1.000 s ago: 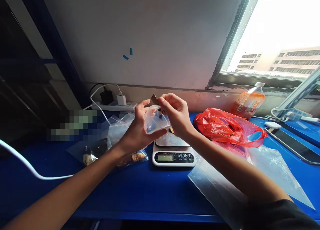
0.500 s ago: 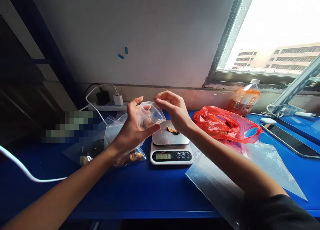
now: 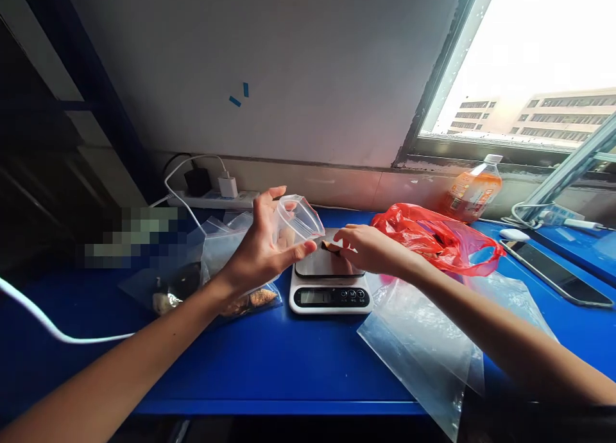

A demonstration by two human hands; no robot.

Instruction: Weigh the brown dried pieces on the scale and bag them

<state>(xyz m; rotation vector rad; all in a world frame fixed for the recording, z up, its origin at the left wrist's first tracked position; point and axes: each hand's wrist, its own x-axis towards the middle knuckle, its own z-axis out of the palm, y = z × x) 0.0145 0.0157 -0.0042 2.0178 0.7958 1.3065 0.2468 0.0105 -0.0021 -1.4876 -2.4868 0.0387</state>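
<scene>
Firstly, at the front right of the desk (image 3: pixel 269 375), flat clear bags (image 3: pixel 423 340) are laid, with no contents noticed. Slightly behind, the filled bag (image 3: pixel 262 297) is placed left of the white scale (image 3: pixel 331 296), so some filling may be judged as done. On the scale's plate (image 3: pixel 308 261), one brown piece (image 3: pixel 329 246) is left outside any bag. Its end is reached by the right hand (image 3: pixel 368 246), with fingers held narrow, but whether it is gripped cannot be told. By the left hand (image 3: pixel 264 245), the small bag (image 3: pixel 308 219) is held with its mouth spread open. Farther, something more is perhaps kept in the red bag (image 3: pixel 433 239).
</scene>
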